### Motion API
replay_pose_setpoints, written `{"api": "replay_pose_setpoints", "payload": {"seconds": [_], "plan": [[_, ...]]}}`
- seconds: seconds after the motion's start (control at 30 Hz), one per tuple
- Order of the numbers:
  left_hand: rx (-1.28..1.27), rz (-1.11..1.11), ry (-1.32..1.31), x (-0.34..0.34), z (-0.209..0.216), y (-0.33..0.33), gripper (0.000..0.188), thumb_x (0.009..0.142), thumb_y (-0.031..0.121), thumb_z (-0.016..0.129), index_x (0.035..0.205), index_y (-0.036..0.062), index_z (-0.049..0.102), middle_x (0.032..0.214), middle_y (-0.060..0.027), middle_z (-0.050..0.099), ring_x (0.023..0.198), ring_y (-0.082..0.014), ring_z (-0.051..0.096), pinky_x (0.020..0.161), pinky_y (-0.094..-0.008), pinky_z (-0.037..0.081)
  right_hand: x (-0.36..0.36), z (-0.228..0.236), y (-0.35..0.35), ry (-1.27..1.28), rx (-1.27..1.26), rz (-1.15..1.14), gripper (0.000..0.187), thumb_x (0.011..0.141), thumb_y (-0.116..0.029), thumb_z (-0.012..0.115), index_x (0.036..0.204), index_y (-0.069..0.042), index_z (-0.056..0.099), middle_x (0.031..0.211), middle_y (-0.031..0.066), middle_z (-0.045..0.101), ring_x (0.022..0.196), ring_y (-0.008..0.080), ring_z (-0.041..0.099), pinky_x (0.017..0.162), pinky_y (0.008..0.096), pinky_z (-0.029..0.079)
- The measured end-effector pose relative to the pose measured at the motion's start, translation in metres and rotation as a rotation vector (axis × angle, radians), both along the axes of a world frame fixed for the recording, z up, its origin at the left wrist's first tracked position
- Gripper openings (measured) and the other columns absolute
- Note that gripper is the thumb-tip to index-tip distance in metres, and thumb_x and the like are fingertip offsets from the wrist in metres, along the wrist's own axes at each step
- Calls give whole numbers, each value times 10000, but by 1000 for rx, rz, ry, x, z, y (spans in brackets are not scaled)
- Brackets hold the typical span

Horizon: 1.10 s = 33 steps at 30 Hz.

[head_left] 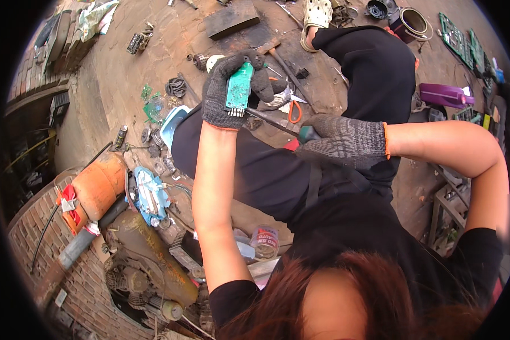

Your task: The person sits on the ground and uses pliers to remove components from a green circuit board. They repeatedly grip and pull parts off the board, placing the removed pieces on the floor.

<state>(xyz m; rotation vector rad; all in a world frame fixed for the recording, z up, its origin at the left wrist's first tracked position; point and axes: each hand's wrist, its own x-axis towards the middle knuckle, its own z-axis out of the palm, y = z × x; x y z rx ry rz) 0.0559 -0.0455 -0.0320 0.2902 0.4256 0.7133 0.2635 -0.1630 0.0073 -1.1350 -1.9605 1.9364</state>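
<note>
My left hand (224, 93), in a dark grey knitted glove with an orange cuff, is closed round a small green circuit board (239, 86). A row of metal pins lines the board's near end. In the matching glove, my right hand (345, 140) grips a screwdriver (307, 135) by its dark green handle. The dark shaft slants up and left toward the board's pin end; whether its tip touches the board I cannot tell. Beyond the hands lie a hammer (289, 73) and orange-handled scissors (294, 111) on the ground.
A dark metal block (231, 20) lies at the far side. To the right are a purple plastic part (445, 95), green circuit boards (456, 39) and a round can (412, 25). An orange cylinder (102, 178) and a rusty tank (153, 255) stand at left. Loose scrap surrounds my legs.
</note>
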Motion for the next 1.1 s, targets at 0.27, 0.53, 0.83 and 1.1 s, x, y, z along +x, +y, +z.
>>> {"api": "replay_pose_setpoints", "payload": {"seconds": [0.27, 0.53, 0.83, 1.1], "plan": [[48, 22, 187, 6, 1, -3, 280, 899, 301, 482, 930, 23, 508, 605, -27, 414, 518, -196, 394, 930, -418, 395, -7, 13, 10, -253, -41, -66, 351, 863, -321, 601, 953, 15, 554, 873, 245, 600, 854, 396, 585, 754, 447, 461], [-64, 120, 131, 0, -11, 4, 270, 866, 264, 514, 897, -4, 517, 618, -37, 421, 548, -203, 422, 950, -460, 403, -12, -7, 10, -323, 156, -86, 371, 862, -323, 581, 960, 31, 532, 846, 244, 601, 837, 401, 594, 760, 459, 469], [-165, 449, 92, 11, -10, 24, 204, 826, 219, 550, 833, 19, 590, 699, -137, 604, 628, -310, 603, 851, -540, 506, -4, -20, 28, -384, 500, -336, 424, 814, -269, 637, 1092, 14, 490, 837, 232, 601, 794, 399, 605, 668, 459, 488], [-40, 680, -282, 8, -1, 26, 345, 886, 291, 451, 989, -2, 602, 803, -119, 651, 726, -304, 626, 953, -510, 458, -32, -32, 14, -259, 614, -814, 389, 809, -207, 648, 1098, -8, 480, 895, 241, 585, 822, 418, 591, 686, 453, 480]]}}
